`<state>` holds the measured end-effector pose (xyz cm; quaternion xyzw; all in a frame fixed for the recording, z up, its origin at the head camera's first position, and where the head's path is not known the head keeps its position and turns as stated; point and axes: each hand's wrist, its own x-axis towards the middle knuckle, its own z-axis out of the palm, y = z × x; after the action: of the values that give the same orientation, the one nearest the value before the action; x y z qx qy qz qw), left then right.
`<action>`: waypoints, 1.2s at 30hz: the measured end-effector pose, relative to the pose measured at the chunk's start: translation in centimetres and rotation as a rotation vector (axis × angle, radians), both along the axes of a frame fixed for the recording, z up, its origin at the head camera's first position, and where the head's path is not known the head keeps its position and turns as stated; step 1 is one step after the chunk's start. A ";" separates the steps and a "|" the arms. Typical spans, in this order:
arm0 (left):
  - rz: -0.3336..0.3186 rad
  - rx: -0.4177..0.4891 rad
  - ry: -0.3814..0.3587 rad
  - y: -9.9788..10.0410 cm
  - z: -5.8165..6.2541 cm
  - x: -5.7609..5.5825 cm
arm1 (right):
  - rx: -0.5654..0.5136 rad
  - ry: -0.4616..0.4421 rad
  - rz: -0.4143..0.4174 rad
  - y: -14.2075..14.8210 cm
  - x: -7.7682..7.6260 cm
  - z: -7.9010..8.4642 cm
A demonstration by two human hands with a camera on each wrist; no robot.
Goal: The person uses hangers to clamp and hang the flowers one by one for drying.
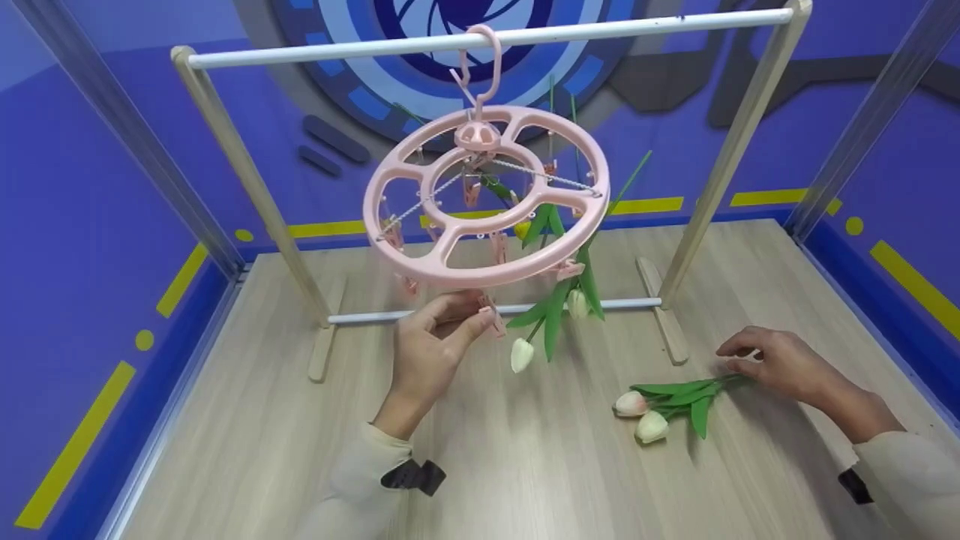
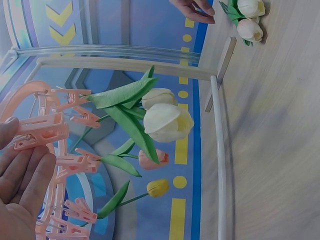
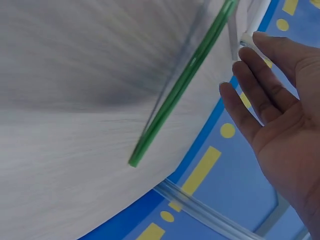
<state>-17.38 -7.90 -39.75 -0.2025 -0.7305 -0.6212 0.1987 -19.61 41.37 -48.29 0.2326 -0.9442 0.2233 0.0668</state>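
Observation:
A round pink clip hanger [image 1: 442, 268] hangs by its hook from a white rail. At its front edge my left hand [image 1: 429, 352] pinches a pink clothespin [image 2: 42, 131] between thumb and fingers. Artificial tulips hang head down from other clips, among them a white tulip [image 2: 167, 122], a pink tulip [image 2: 151, 159] and a yellow tulip [image 2: 158, 188]. My right hand [image 1: 795, 367] hovers with loosely bent fingers just over the stem ends of two pale tulips [image 1: 652, 426] lying on the table. In the right wrist view that palm holds nothing, apart from the green stems [image 3: 185, 80].
The wooden stand has a left post [image 1: 251, 180], a right post [image 1: 731, 154], a white top rail [image 1: 637, 28] and a white lower bar [image 1: 367, 318]. Its feet rest on the wood-grain table [image 1: 525, 465]. Blue printed walls [image 1: 105, 247] enclose the back and sides.

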 end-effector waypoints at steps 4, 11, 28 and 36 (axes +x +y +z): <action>-0.004 0.008 -0.002 0.1 0.0 0.0 | 0.013 0.006 0.002 0.3 0.1 -0.7; 0.010 -0.006 -0.015 0.0 -0.1 0.0 | 0.032 -0.058 -0.007 0.6 0.2 -1.5; 0.002 0.001 -0.015 0.0 -0.1 0.0 | 0.040 -0.122 -0.026 0.8 0.3 -1.7; 0.003 0.002 -0.021 0.0 -0.2 0.0 | -0.014 0.009 0.008 0.7 0.4 -0.8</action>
<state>-17.39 -7.94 -39.91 -0.1946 -0.7321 -0.6238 0.1921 -19.21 42.04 -49.06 0.2368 -0.9414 0.2291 0.0718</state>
